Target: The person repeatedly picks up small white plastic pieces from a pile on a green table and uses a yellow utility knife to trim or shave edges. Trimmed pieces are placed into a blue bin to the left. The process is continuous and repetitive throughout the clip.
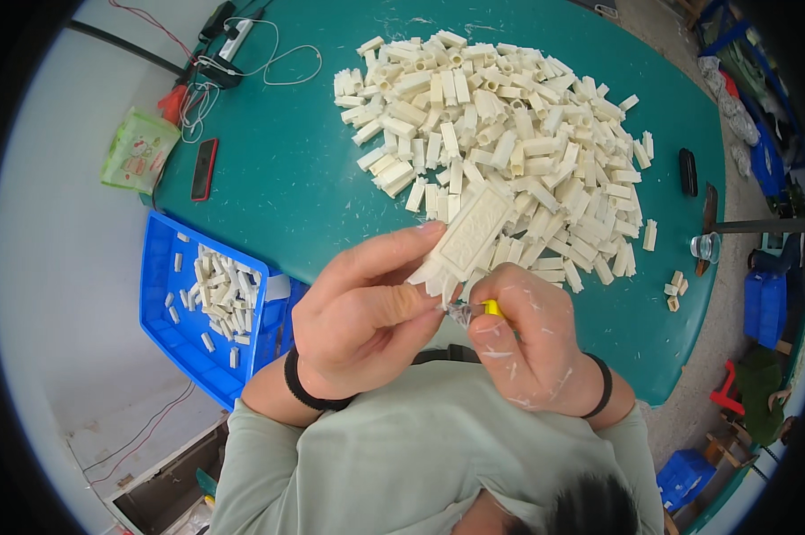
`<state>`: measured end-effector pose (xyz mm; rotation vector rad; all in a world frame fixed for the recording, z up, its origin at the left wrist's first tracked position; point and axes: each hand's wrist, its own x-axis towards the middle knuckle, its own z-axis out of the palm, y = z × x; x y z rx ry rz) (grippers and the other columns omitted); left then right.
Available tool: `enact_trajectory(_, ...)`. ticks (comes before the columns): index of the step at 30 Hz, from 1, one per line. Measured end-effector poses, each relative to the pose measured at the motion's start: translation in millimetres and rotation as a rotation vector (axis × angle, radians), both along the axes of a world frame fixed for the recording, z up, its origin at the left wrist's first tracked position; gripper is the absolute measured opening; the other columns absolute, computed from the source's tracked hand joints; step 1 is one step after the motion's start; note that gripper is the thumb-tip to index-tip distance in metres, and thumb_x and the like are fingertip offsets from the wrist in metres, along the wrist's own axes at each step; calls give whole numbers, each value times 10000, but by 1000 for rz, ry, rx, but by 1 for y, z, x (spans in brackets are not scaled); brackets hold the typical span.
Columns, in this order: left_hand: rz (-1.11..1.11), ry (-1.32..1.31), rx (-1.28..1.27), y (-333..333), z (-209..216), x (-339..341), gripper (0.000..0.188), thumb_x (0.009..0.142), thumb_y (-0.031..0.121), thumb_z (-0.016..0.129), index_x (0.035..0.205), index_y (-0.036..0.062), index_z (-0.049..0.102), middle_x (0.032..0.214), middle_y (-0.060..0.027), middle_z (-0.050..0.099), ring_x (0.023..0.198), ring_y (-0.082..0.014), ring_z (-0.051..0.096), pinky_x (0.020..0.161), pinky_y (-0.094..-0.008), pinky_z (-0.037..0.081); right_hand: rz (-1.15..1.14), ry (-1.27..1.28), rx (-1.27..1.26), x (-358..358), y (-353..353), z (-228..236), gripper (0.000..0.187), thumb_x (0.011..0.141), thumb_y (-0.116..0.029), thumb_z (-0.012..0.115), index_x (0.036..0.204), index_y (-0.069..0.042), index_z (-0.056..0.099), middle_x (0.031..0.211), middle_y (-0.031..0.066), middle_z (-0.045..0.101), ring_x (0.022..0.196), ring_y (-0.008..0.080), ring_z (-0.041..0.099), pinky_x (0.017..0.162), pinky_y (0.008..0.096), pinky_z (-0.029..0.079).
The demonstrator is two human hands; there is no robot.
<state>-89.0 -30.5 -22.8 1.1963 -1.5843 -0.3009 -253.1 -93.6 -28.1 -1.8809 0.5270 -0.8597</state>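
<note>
Close to my chest, my left hand (353,308) grips a cream-coloured rectangular moulded piece (476,232) between thumb and fingers. The piece is tilted, with a raised pattern inside a framed panel facing up and a ragged, flared lower end. My right hand (532,334) is closed round a small yellow-handled knife (492,308). Its metal tip meets the ragged end of the piece beside my left fingertips. White shavings cling to my right hand. Beyond my hands lies a big heap of similar hollow cream pieces (509,125).
The heap lies on a green table (304,178). A blue bin (202,361) with several cream pieces stands at the left. A red-edged phone (205,169), a plastic packet (139,150) and a power strip (236,40) lie at far left. A black case (688,172) and a small clear cup (706,248) are at right.
</note>
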Motion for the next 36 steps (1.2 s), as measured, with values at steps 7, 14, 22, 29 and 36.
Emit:
enact_trajectory(7, -2, -138, 26, 5, 4, 1, 319, 695, -105, 693, 938, 8, 521, 1116, -277, 538, 938, -319, 619, 721, -337, 525, -62, -4, -77, 1, -1, -3, 277, 859, -250, 596, 736, -21, 499, 610, 88, 486, 492, 257, 470, 437, 327, 361)
enact_trajectory(14, 29, -177, -38, 9, 4, 1, 288, 646, -82, 726, 877, -4, 572, 1102, -274, 552, 846, -289, 634, 693, -307, 519, -121, 30, -183, 0, -2, -6, 269, 855, -260, 600, 740, -30, 516, 599, 76, 474, 489, 244, 467, 429, 321, 354)
enact_trajectory(22, 175, 268, 189, 19, -7, 8, 177, 763, -76, 605, 864, 18, 494, 1108, -224, 556, 897, -236, 600, 786, -318, 487, -51, -22, -4, -4, -4, -6, 257, 866, -240, 577, 786, -1, 525, 605, 88, 485, 481, 237, 452, 446, 302, 359)
enact_trajectory(29, 1181, 22, 356, 132, -118, 182, 230, 791, 20, 596, 997, -4, 499, 930, -103, 577, 829, -183, 586, 719, -275, 476, -143, -8, 176, -23, -18, -15, 289, 921, -250, 491, 828, 23, 510, 606, 50, 480, 507, 113, 399, 474, 233, 339)
enact_trajectory(36, 717, -280, 567, 59, -160, 115, 269, 729, 67, 680, 986, 59, 599, 989, -95, 596, 880, -211, 584, 695, -312, 481, -178, -4, 284, -16, -21, -21, 278, 934, -233, 478, 850, 30, 504, 619, 29, 480, 546, 73, 387, 504, 210, 335)
